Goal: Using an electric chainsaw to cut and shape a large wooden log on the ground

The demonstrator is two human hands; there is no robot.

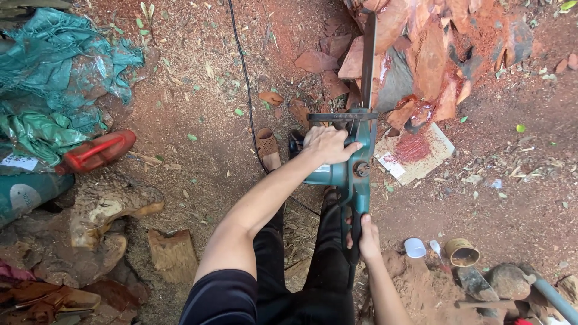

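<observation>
Two hands are gripping a teal electric chainsaw (352,174) at the middle of the scene. The left hand (327,144) is wrapping its fingers closed over the front handle, while the right hand (366,238) is clenching the rear grip at six o'clock. The saw's bar (368,57) is pointing toward twelve o'clock, lying against a reddish chunk of wood (421,54). A black cable (247,90) is trailing across the sawdust-strewn ground (198,120) toward eleven o'clock. A red saw handle (99,150) is lying at nine o'clock beside a green tarp (54,78). A small tin (462,252) is standing at four o'clock.
</observation>
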